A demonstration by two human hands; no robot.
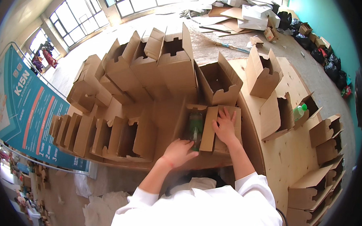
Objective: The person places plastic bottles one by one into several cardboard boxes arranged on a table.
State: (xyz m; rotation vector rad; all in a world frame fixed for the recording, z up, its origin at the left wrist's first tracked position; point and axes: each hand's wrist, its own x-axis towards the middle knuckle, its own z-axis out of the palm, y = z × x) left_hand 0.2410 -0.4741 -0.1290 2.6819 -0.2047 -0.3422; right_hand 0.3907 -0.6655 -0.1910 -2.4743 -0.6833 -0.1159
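A small open cardboard box (208,130) lies on the wooden table (288,156) right in front of me, with a green bottle (196,128) lying inside it. My left hand (178,151) rests at the box's near edge, fingers curled against the bottle's lower end. My right hand (225,125) lies flat, fingers spread, on the box's right flap, pressing it down. Both sleeves are white.
Many folded open cardboard boxes (146,66) stand in rows to the left and behind. More boxes (264,73) sit on the right; one (286,114) holds a green-capped bottle (299,111). A teal banner (27,115) hangs at the left. Loose cardboard and black bags lie on the far floor.
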